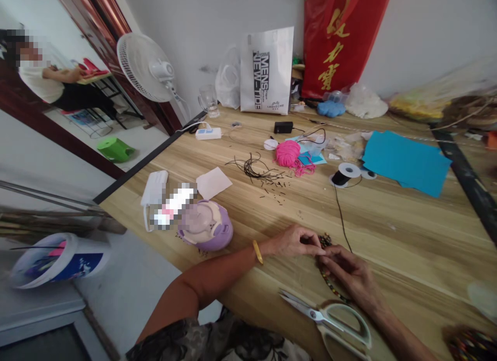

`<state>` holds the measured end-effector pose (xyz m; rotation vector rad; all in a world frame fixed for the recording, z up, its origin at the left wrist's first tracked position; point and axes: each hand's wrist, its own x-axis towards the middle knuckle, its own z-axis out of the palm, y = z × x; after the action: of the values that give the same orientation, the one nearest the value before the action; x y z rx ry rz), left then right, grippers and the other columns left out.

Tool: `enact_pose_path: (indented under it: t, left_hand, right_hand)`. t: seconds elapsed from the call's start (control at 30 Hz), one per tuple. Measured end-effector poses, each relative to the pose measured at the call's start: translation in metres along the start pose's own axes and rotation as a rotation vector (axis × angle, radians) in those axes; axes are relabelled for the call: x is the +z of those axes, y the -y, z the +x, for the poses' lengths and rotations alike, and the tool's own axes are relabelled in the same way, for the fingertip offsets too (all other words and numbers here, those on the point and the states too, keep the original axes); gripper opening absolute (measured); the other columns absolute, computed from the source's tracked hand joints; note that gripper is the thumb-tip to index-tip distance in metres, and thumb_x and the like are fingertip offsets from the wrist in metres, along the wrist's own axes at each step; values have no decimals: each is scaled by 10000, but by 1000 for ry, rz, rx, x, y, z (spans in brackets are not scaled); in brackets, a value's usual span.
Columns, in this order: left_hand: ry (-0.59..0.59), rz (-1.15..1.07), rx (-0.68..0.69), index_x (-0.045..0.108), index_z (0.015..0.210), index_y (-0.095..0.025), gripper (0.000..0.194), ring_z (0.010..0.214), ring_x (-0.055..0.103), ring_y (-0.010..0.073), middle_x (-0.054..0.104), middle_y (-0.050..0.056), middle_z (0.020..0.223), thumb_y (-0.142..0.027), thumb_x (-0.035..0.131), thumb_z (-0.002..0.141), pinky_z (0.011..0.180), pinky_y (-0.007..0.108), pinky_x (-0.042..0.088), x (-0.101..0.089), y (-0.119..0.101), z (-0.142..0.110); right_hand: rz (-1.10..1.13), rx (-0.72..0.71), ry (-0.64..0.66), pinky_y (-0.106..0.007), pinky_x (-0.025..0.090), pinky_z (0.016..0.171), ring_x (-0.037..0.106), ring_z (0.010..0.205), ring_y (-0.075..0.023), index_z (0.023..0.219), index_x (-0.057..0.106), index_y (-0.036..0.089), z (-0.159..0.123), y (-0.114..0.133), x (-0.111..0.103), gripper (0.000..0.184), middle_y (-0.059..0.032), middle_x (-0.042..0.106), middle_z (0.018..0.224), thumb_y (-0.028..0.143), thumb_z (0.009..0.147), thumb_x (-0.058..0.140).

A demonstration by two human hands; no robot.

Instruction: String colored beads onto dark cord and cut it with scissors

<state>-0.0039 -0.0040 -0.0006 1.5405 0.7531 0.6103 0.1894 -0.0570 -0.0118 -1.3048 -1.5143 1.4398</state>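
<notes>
My left hand (pixel 295 241), with a yellow bangle on its wrist, meets my right hand (pixel 347 268) over the table. Fingertips of both hands are pinched together at a strand of small dark, multicoloured beads (pixel 331 284), which hangs below them; some beads also show just behind the fingers. The exact spot under the fingertips is hidden. A black cord (pixel 341 216) runs from a white spool of black cord (pixel 345 174) down to near my right hand. Scissors (pixel 314 314) with pale handles lie partly spread just below the hands.
Cut black cords (pixel 252 169) and short bits lie mid-table near pink yarn (pixel 288 154). A purple lidded container (pixel 212 231) stands left. Blue sheets (pixel 404 161) lie right, more beads (pixel 471 344) at the lower right. A fan (pixel 145 66) and bags line the back; another person sits beyond the doorway.
</notes>
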Motion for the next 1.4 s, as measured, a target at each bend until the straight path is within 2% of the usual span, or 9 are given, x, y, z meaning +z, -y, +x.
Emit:
enact_pose_path:
  t: [0.37, 0.67, 0.9, 1.07, 1.2, 1.4]
  left_hand:
    - [2, 19, 75, 674, 787, -100, 258, 675, 556, 110, 658, 37, 740, -357, 672, 777, 660, 208, 414, 0, 8, 1]
    - [-11, 18, -1, 680, 776, -102, 227, 682, 559, 109, 659, 26, 730, -326, 706, 746, 660, 192, 411, 1, 6, 1]
    - [-22, -44, 16, 660, 751, -103, 216, 673, 534, 100, 639, 17, 729, -317, 688, 757, 642, 187, 394, 1, -1, -1]
    - [-48, -56, 10, 658, 721, -105, 214, 646, 513, 93, 616, -1, 688, -310, 717, 728, 632, 189, 387, 2, 1, 0]
    - [-47, -62, -5, 662, 722, -100, 196, 635, 508, 86, 611, -6, 674, -288, 721, 728, 643, 187, 393, 3, 1, 1]
    - [-34, -56, -26, 666, 729, -104, 199, 655, 529, 94, 625, -10, 685, -293, 727, 719, 657, 188, 399, 2, -1, 1]
  right_hand:
    - [40, 4, 0, -217, 472, 479, 579, 530, -134, 844, 626, 167, 1, 2, 0, 358, -21, 620, 615, 517, 775, 656]
    - [41, -2, 10, -204, 473, 478, 580, 531, -125, 844, 630, 164, 2, 1, 0, 335, -23, 620, 639, 490, 777, 665]
    - [0, -6, 26, -210, 486, 509, 584, 564, -132, 860, 639, 169, 2, -1, -1, 308, -24, 620, 671, 470, 796, 647]
    - [-54, -63, 33, -226, 488, 550, 580, 603, -143, 829, 638, 176, 2, -4, -1, 278, -31, 625, 711, 450, 790, 651]
    - [-109, -82, 67, -224, 470, 549, 572, 625, -151, 793, 639, 181, 3, -5, 0, 245, -25, 612, 674, 425, 803, 638]
    - [-103, -89, 41, -221, 467, 529, 567, 590, -145, 805, 655, 177, 3, -3, 1, 270, -19, 619, 650, 446, 784, 649]
